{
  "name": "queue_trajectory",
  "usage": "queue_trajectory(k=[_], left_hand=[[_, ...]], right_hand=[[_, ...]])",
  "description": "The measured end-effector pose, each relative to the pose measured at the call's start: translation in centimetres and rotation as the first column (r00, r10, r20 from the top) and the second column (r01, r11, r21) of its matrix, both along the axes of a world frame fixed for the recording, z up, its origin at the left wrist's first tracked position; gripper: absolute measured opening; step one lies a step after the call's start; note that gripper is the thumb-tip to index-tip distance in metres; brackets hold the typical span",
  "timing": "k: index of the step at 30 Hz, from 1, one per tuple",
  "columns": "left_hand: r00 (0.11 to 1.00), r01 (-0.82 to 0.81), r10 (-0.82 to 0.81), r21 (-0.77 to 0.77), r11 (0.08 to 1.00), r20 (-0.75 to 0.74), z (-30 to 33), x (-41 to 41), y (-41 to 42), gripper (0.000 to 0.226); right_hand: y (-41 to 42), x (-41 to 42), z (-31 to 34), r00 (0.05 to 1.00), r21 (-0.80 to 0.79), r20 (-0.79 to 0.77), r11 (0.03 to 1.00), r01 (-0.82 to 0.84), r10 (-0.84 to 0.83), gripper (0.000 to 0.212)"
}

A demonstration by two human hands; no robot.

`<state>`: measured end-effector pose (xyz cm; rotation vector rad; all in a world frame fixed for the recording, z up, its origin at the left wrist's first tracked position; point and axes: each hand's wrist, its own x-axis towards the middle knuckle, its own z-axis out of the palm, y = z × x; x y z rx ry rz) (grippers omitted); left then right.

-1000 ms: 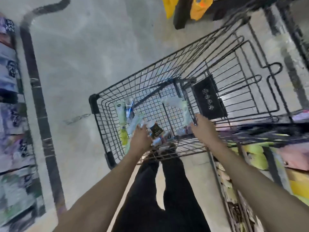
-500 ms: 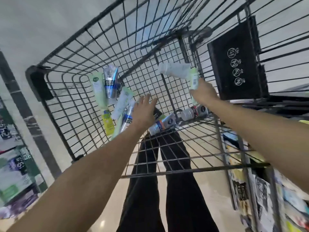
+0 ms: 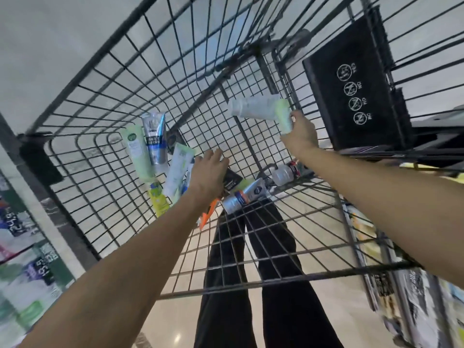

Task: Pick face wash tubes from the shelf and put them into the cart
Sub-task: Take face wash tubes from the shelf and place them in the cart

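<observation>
Inside cart [image 3: 100, 79], pale tube [image 3: 258, 110] pinched by right hand [image 3: 300, 136] at 1 o'clock, left hand [image 3: 209, 173] spread loose over tubes [image 3: 153, 144] at 10 o'clock.

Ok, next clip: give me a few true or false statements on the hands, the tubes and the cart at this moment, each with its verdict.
1. The right hand holds a pale green-capped tube inside the cart. True.
2. The left hand grips a silver tube. False: its fingers are spread and it holds nothing; the silver tube lies on the cart floor.
3. Several tubes already lie in the cart. True.
4. The black sign with white symbols lies on the cart floor. False: it hangs on the cart's wire panel at the right.
</observation>
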<state>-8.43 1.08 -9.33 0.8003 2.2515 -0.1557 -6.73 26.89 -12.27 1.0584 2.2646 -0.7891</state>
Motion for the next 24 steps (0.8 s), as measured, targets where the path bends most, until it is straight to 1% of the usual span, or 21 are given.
queue_trajectory(k=[2,3,5,7,9,11,13,14,16,17,18,19,20,21,22,24], left_hand=[[1.000,-0.018,0.019,0.037,0.999,-0.021,0.8,-0.4,0.1,0.050],[0.998,-0.048,0.050,0.057,0.997,-0.028,1.4,-0.6,0.1,0.049],[0.986,-0.161,0.164,0.095,0.982,-0.023,3.2,-1.1,0.1,0.043],[0.944,-0.329,0.329,0.118,0.937,0.015,5.4,-1.8,0.0,0.037],[0.860,-0.510,0.501,0.136,0.849,0.096,8.1,-2.4,-0.1,0.034],[0.745,-0.666,0.635,0.168,0.727,0.204,11.1,-2.7,-0.3,0.038],[0.624,-0.779,0.710,0.196,0.595,0.325,14.1,-2.5,-0.4,0.046],[0.561,-0.826,0.734,0.203,0.525,0.383,15.8,-2.2,-0.4,0.051],[0.458,-0.889,0.751,0.225,0.400,0.475,19.7,-1.5,-0.2,0.062],[0.427,-0.904,0.740,0.234,0.357,0.519,21.4,-1.1,0.0,0.069],[0.409,-0.913,0.719,0.241,0.330,0.562,23.5,-0.6,0.2,0.074],[0.411,-0.912,0.688,0.255,0.322,0.598,25.9,0.0,0.5,0.074],[0.420,-0.908,0.657,0.275,0.318,0.626,27.6,0.7,0.7,0.067],[0.430,-0.903,0.630,0.288,0.320,0.647,29.1,1.3,1.0,0.055],[0.440,-0.897,0.598,0.304,0.320,0.669,30.9,2.1,1.3,0.044],[0.450,-0.892,0.536,0.323,0.317,0.714,33.7,3.6,1.9,0.040]], right_hand=[[0.3,-0.1,1.4,0.977,-0.152,-0.040,0.968,0.200,-0.208,0.058],[0.3,-0.1,2.4,0.957,-0.208,-0.053,0.940,0.269,-0.286,0.054],[0.5,0.0,5.0,0.927,-0.286,-0.083,0.900,0.328,-0.365,0.044],[0.6,0.4,8.2,0.896,-0.357,-0.130,0.863,0.358,-0.426,0.036],[0.7,1.1,11.9,0.862,-0.404,-0.182,0.836,0.372,-0.472,0.033],[0.7,2.1,16.0,0.844,-0.434,-0.223,0.825,0.363,-0.488,0.034],[0.5,3.4,20.1,0.813,-0.465,-0.256,0.804,0.371,-0.522,0.037],[0.5,4.1,22.0,0.780,-0.488,-0.278,0.781,0.389,-0.561,0.040],[0.4,5.7,25.6,0.696,-0.542,-0.314,0.724,0.427,-0.646,0.045],[0.4,6.6,27.3,0.650,-0.564,-0.326,0.693,0.448,-0.686,0.046],[0.4,7.7,28.8,0.604,-0.587,-0.336,0.662,0.466,-0.723,0.046],[0.3,8.9,30.7,0.558,-0.612,-0.342,0.630,0.479,-0.756,0.045],[0.1,9.9,32.3,0.515,-0.641,-0.355,0.604,0.473,-0.780,0.042],[0.1,11.0,33.5,0.460,-0.680,-0.371,0.573,0.458,-0.807,0.039],[0.0,12.3,34.9,0.390,-0.731,-0.368,0.522,0.440,-0.844,0.036],[-0.3,15.0,37.2,0.234,-0.844,-0.287,0.361,0.396,-0.929,0.037]])
